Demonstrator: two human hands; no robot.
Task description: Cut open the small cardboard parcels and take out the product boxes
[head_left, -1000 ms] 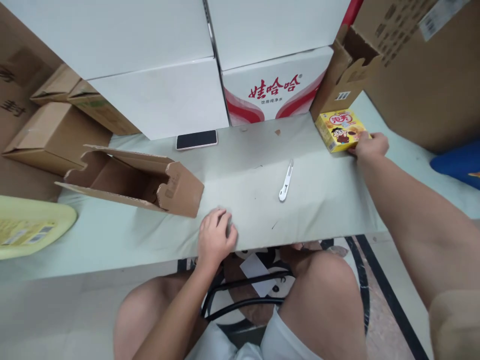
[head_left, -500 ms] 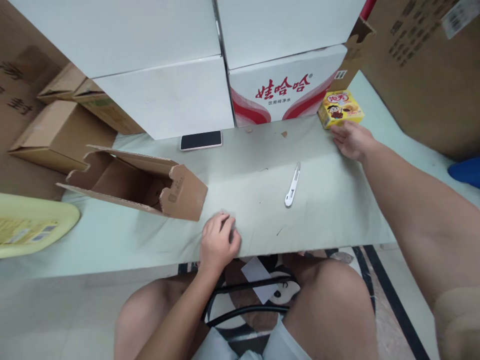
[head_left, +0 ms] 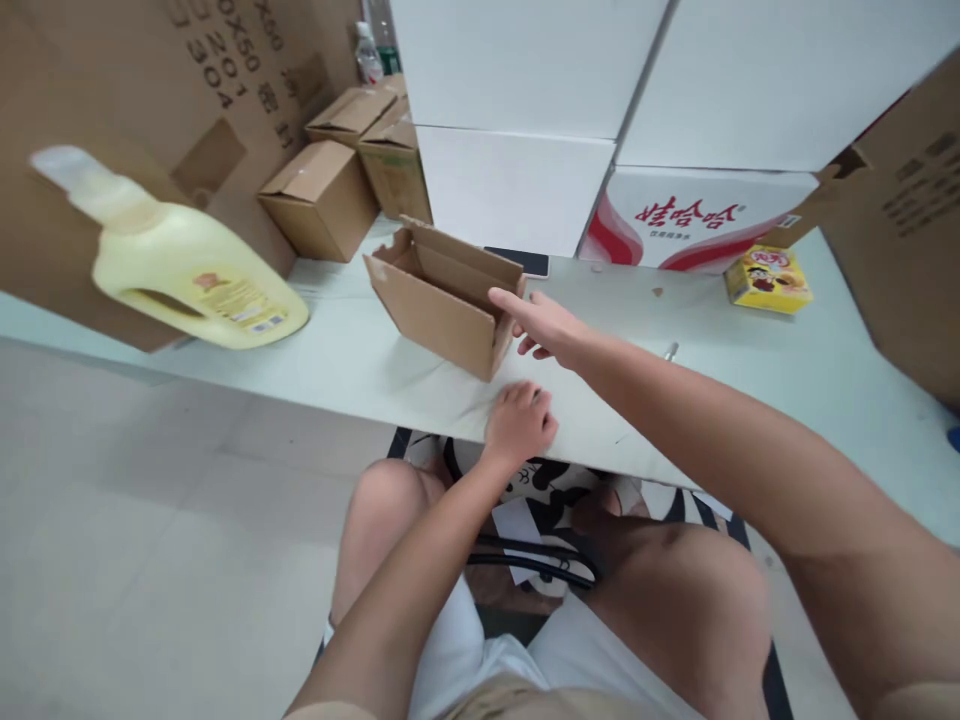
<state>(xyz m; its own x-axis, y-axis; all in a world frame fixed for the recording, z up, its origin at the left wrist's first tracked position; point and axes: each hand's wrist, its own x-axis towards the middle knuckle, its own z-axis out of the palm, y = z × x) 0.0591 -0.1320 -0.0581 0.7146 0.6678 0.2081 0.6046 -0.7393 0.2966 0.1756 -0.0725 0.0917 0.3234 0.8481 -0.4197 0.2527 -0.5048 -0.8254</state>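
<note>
An open-topped cardboard box [head_left: 439, 318] stands on the table with its hollow side up. My right hand [head_left: 549, 325] is at the box's right end, fingers apart, one reaching over the rim; whether it touches the cardboard I cannot tell. Just in front of that end, my left hand [head_left: 519, 425] rests on the table's near edge with its fingers curled in and nothing visible in them. My right forearm hides most of the white utility knife [head_left: 671, 351], leaving only one end showing. Behind the box lies a dark-screened phone [head_left: 535, 263], partly covered.
At the right back sits a yellow snack box [head_left: 770, 280] beside a white-and-red carton [head_left: 690, 215]. White cartons [head_left: 517, 190] are stacked behind. A pale yellow jug [head_left: 195, 265] stands on the left, near small brown cartons [head_left: 322, 205].
My right hand has left the yellow snack box and swung left to the open cardboard box. The view has turned left, bringing the whole jug into sight. My left hand stays by the table edge.
</note>
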